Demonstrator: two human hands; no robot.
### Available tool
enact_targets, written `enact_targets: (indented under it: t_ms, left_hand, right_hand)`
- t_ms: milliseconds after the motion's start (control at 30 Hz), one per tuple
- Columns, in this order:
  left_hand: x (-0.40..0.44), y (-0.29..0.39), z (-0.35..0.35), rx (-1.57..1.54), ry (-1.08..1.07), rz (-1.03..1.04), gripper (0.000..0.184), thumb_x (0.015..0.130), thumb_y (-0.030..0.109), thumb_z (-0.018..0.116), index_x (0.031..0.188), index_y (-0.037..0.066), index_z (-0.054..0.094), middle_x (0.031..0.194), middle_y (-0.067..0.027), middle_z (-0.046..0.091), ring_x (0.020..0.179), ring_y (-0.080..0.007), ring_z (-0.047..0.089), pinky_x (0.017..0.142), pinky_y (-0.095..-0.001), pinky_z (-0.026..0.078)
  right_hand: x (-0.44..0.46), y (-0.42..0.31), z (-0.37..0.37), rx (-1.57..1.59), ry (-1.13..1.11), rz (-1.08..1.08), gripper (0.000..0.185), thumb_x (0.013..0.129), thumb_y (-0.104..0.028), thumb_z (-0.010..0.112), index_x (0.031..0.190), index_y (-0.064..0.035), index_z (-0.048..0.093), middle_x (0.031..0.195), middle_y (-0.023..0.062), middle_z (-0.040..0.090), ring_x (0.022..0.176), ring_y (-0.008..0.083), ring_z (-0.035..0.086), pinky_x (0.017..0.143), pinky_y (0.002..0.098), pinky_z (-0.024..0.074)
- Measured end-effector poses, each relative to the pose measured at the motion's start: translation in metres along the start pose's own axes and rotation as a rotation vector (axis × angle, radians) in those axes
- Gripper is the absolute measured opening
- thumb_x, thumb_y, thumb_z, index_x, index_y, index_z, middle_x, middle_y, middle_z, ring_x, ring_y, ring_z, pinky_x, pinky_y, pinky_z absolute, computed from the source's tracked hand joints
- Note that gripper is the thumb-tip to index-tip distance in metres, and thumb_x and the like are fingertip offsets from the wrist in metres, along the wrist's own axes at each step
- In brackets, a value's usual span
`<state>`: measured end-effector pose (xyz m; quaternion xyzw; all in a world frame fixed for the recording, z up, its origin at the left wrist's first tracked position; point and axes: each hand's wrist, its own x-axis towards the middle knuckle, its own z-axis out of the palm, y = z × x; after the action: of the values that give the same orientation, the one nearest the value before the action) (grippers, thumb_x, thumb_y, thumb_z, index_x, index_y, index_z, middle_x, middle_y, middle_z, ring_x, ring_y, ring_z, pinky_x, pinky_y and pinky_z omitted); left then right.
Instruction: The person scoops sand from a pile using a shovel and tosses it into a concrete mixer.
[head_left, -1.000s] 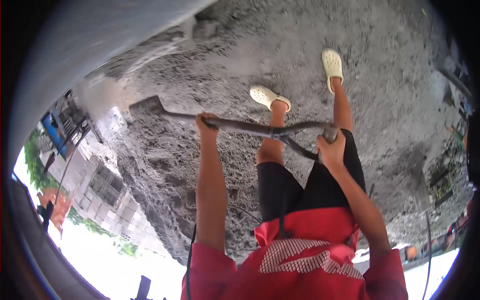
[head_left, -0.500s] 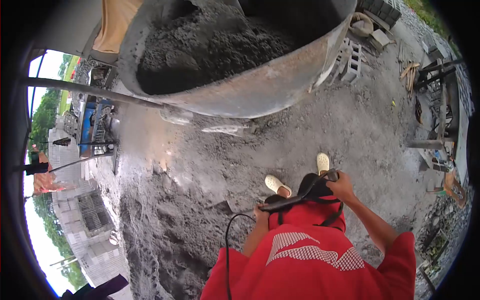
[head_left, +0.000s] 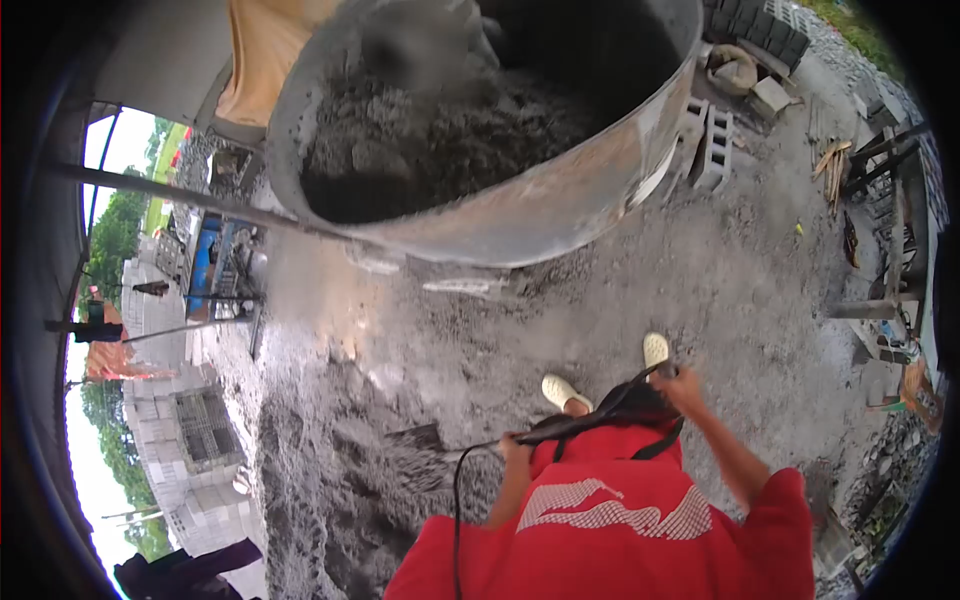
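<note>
Both my hands hold a shovel (head_left: 570,428) across the front of my body. My right hand (head_left: 680,390) is closed around the grip at its upper end. Lower on the shaft, my left hand (head_left: 515,450) is wrapped around it, its fingers partly hidden. The dark blade (head_left: 415,440) points left, at the heap of grey sandy material (head_left: 320,480). Whether the blade is touching or in the heap is hard to tell. A thin black cable (head_left: 456,520) hangs over my shirt, near my left forearm.
Ahead stands a large metal mixing drum (head_left: 540,225) with grey, partly blurred mix inside. A long pole (head_left: 210,205) runs to its left side. Hollow blocks (head_left: 713,150), a sack (head_left: 732,68) and wood scraps (head_left: 832,170) lie at right. A block wall (head_left: 165,430) stands at left.
The shovel blade has moved left over the grey heap, and more of it shows. Both hands stay on the shovel. The view has shifted slightly, and the mix in the drum looks more blurred.
</note>
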<state>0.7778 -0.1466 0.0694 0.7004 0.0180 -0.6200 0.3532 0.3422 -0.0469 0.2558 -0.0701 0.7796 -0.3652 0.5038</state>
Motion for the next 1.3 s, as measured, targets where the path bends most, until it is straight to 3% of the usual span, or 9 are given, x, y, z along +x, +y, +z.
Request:
enact_targets:
  t_ms: [167,300,367,433,567,700,867,1067,1300]
  left_hand:
    - [-0.023,0.101,0.071,-0.013,0.096,0.250,0.028,0.083,0.035,0.046,0.065,0.013,0.048,0.066,-0.0099,0.053,0.066,-0.0273,0.049,0.060,-0.0457,0.041]
    - [-0.154,0.163,0.185,-0.266,0.158,0.434,0.022,0.084,0.010,0.048,0.064,0.009,0.039,0.059,-0.0052,0.040,0.052,-0.0188,0.040,0.049,-0.0362,0.036]
    - [-0.182,0.175,0.211,-0.163,-0.050,0.588,0.020,0.082,0.014,0.052,0.065,0.008,0.042,0.063,-0.0062,0.044,0.054,-0.0199,0.044,0.048,-0.0371,0.038]
    - [-0.217,0.182,0.238,-0.069,-0.236,0.554,0.013,0.076,0.011,0.058,0.078,0.007,0.046,0.072,-0.0095,0.051,0.062,-0.0226,0.049,0.052,-0.0414,0.041]
    - [-0.268,0.159,0.294,0.117,-0.348,0.614,0.052,0.075,0.005,0.064,0.119,0.005,0.036,0.103,-0.0085,0.050,0.092,-0.0192,0.048,0.084,-0.0348,0.039]
    - [-0.250,0.124,0.324,0.209,-0.446,0.893,0.061,0.077,0.004,0.062,0.127,-0.001,0.027,0.100,-0.0114,0.048,0.089,-0.0197,0.048,0.079,-0.0317,0.039]
    - [-0.271,0.138,0.312,0.061,-0.546,0.599,0.043,0.076,0.005,0.062,0.111,0.002,0.037,0.080,-0.0073,0.051,0.069,-0.0179,0.051,0.066,-0.0338,0.043]
    - [-0.257,0.140,0.289,-0.255,-0.524,0.149,0.014,0.079,0.010,0.057,0.072,0.010,0.045,0.066,-0.0032,0.045,0.058,-0.0176,0.046,0.058,-0.0353,0.043]
    - [-0.197,0.083,0.193,-0.387,-0.329,0.145,0.019,0.074,0.026,0.054,0.065,0.016,0.041,0.059,0.0011,0.042,0.055,-0.0154,0.043,0.059,-0.0348,0.044]
  right_hand:
    - [0.025,0.020,0.013,0.116,-0.016,-0.073,0.022,0.064,-0.016,0.065,0.080,-0.0012,0.061,0.064,0.0059,0.058,0.054,0.0150,0.055,0.048,0.0304,0.0429]
    - [0.044,0.019,0.014,0.329,-0.115,-0.048,0.022,0.067,-0.022,0.064,0.070,-0.0008,0.061,0.059,0.0074,0.059,0.050,0.0185,0.057,0.049,0.0308,0.0463]
    - [0.041,0.020,0.007,0.565,-0.280,0.156,0.017,0.070,-0.020,0.062,0.070,-0.0037,0.057,0.057,0.0058,0.056,0.048,0.0186,0.056,0.045,0.0313,0.0463]
    - [0.038,0.022,-0.005,0.712,-0.366,0.250,0.011,0.073,-0.016,0.059,0.070,-0.0081,0.053,0.053,0.0042,0.052,0.044,0.0172,0.052,0.041,0.0294,0.0459]
    - [0.014,0.038,-0.040,0.763,-0.418,0.459,0.009,0.072,-0.014,0.058,0.070,-0.0098,0.051,0.054,0.0033,0.053,0.043,0.0158,0.053,0.041,0.0273,0.0479]
    - [-0.043,0.052,-0.062,0.660,-0.365,0.606,0.009,0.072,-0.012,0.058,0.070,-0.0096,0.050,0.055,0.0025,0.053,0.045,0.0147,0.055,0.043,0.0268,0.0495]
    - [-0.057,0.057,-0.054,1.096,-0.194,0.511,0.007,0.075,-0.011,0.056,0.071,-0.0092,0.051,0.055,0.0041,0.052,0.044,0.0156,0.054,0.042,0.0287,0.0478]
    - [-0.066,0.030,-0.077,0.579,0.146,-0.067,0.011,0.073,-0.014,0.060,0.074,-0.0060,0.052,0.058,0.0052,0.052,0.045,0.0169,0.052,0.042,0.0295,0.0445]
    - [-0.081,-0.041,-0.112,0.156,0.182,-0.340,0.022,0.070,-0.012,0.061,0.087,0.0009,0.055,0.061,0.0050,0.053,0.051,0.0153,0.053,0.043,0.0302,0.0454]
